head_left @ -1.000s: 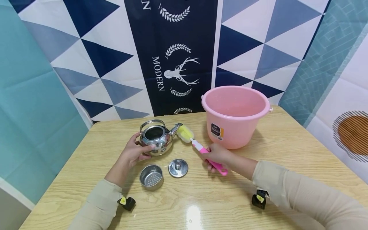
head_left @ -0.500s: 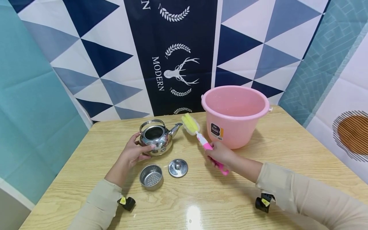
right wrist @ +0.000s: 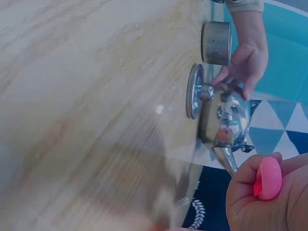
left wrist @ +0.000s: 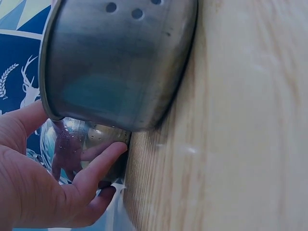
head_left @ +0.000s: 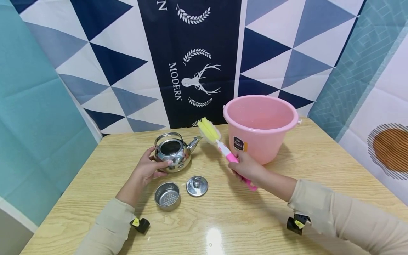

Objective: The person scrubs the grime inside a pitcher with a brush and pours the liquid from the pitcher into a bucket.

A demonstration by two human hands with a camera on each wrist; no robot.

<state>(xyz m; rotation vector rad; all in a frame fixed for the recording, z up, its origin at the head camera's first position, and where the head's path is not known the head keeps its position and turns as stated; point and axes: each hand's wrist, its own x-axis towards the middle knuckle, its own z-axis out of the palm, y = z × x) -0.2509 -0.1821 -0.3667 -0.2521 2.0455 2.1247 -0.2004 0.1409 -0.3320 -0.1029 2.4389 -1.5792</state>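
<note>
A shiny steel teapot (head_left: 173,156) stands without its lid at the left centre of the table, spout pointing right. My left hand (head_left: 149,166) holds its body from the left, thumb on the near side; some fingers are hidden behind it in the head view. In my right hand (head_left: 247,167) is the pink and white handle of a sponge brush (head_left: 208,131). Its yellow and white head is raised off the table, between the spout and the bucket. The handle's pink end (right wrist: 269,179) sticks out of my fist in the right wrist view.
A perforated steel strainer (head_left: 167,196) and the round teapot lid (head_left: 197,186) lie in front of the teapot. Behind the right hand stands a pink bucket (head_left: 261,129). The wooden table (head_left: 191,230) ends at a patterned cloth backdrop.
The brush has come away from beside the spout, lifting and moving back, with its head tilting up and left. My right forearm has shifted right. My left hand and the teapot stay put.
</note>
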